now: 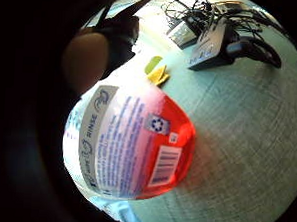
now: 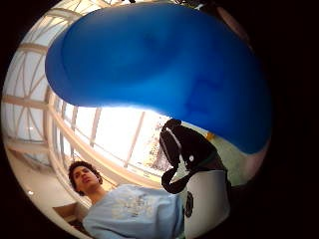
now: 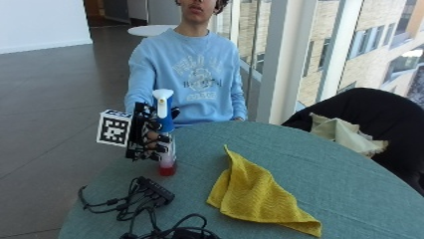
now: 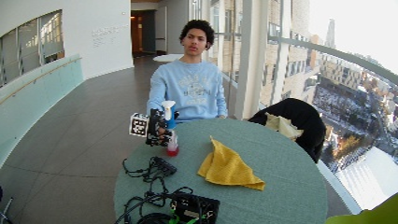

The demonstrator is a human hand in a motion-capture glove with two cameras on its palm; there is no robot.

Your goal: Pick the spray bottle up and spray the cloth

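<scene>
The gloved right hand has its fingers wrapped around the neck of the spray bottle, holding it upright just above the round green table. The bottle has a white-and-blue trigger head and red liquid at its base; its back label reads "RINSE" beside a barcode and a recycling mark. The yellow cloth lies crumpled nearby on the table.

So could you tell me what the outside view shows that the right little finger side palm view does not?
Only the outside view shows the gloved right hand gripping the spray bottle and the whole yellow cloth crumpled on the table. Only the palm view shows the bottle's printed label with its barcode. Both show the bottle, part of the cloth, the table and the cables.
</scene>
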